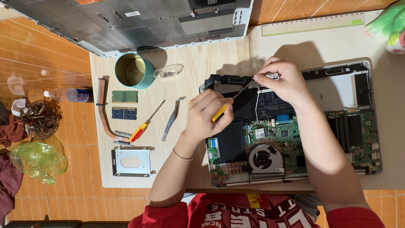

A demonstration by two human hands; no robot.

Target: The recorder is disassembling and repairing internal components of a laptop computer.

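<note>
The left hand (207, 115) grips a yellow screwdriver (231, 102), tip at the open laptop's (363, 139) top edge on the bench; the right hand (282, 81) pinches a small part there (maybe a screw)

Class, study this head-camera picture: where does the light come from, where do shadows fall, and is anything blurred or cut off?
Head view: light comes from the lower right, so the hands cast shadows up-left onto the wooden board; the teal tin shades its upper right. The screwdriver in the left hand is sharp; the green figurine is cropped at the edge.
</note>
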